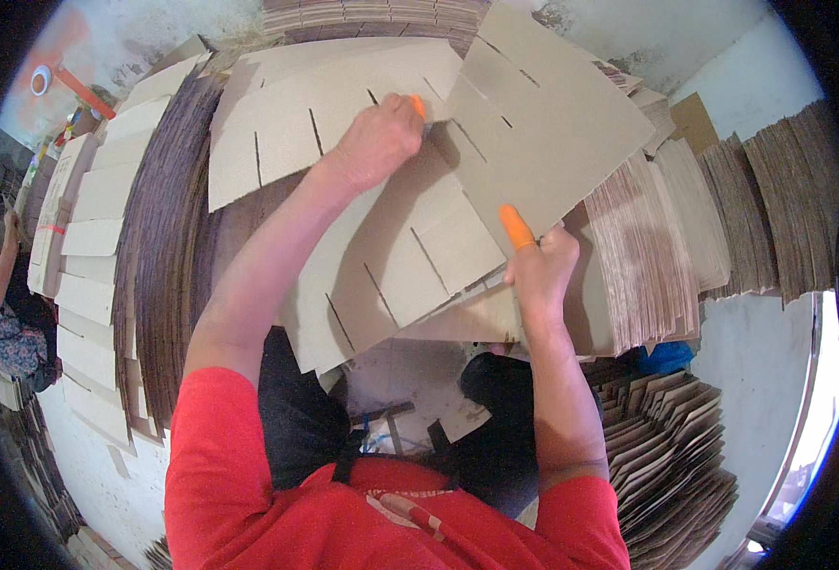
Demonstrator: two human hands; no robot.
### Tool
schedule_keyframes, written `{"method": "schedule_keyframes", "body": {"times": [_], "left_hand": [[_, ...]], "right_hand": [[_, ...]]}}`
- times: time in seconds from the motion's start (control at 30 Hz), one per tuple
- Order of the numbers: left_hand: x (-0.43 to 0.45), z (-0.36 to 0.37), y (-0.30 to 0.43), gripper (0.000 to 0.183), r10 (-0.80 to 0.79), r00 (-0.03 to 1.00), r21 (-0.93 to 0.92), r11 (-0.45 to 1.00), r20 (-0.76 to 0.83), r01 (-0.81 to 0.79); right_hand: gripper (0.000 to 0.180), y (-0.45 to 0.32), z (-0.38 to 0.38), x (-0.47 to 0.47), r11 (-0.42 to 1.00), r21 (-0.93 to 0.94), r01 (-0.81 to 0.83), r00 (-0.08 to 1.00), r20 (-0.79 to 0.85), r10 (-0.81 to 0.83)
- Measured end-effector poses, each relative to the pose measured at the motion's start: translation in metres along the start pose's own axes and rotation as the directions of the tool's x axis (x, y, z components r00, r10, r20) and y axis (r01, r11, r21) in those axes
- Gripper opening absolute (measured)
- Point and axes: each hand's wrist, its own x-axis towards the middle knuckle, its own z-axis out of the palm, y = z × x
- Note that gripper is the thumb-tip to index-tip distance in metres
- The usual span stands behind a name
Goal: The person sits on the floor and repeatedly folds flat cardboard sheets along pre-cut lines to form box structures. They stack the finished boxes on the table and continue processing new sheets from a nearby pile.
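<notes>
My right hand (544, 263) grips the lower edge of a large slotted cardboard sheet (555, 121), its thumb in an orange finger cot lying flat on the face. That sheet slants up to the right. My left hand (384, 139) is curled over a second slotted cardboard sheet (284, 121), close to where the two sheets meet. An orange cot shows on its thumb too; whether the fingers pinch an edge is hidden. Below both hands a third slotted cardboard sheet (398, 263) lies at an angle, partly in shadow.
Tall cardboard stacks stand on the left (170, 157) and right (640, 249). More cardboard pieces (662, 463) are bunched low at the right, beside a blue bag (665, 358). Another person (17, 328) is at the far left. A bundle with red banding (59, 214) rests nearby.
</notes>
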Motion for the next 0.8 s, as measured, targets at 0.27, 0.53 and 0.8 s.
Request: {"method": "schedule_keyframes", "body": {"times": [0.27,0.53,0.8], "left_hand": [[-0.016,-0.03,0.039,0.029,0.174,0.979,-0.047,0.983,-0.104,-0.179],[-0.045,-0.021,0.084,0.015,0.16,0.956,-0.285,0.93,-0.247,-0.23],[-0.059,-0.044,0.157,0.032,-0.147,0.963,-0.618,0.786,-0.227,-0.026]], "right_hand": [[0.015,-0.007,-0.001,0.008,0.976,-0.21,0.05,0.996,0.083,-0.033],[0.011,0.044,-0.036,0.023,0.966,-0.231,0.117,0.991,-0.034,-0.128],[0.032,0.006,-0.014,0.016,0.989,-0.146,-0.032,0.997,-0.073,0.021]]}}
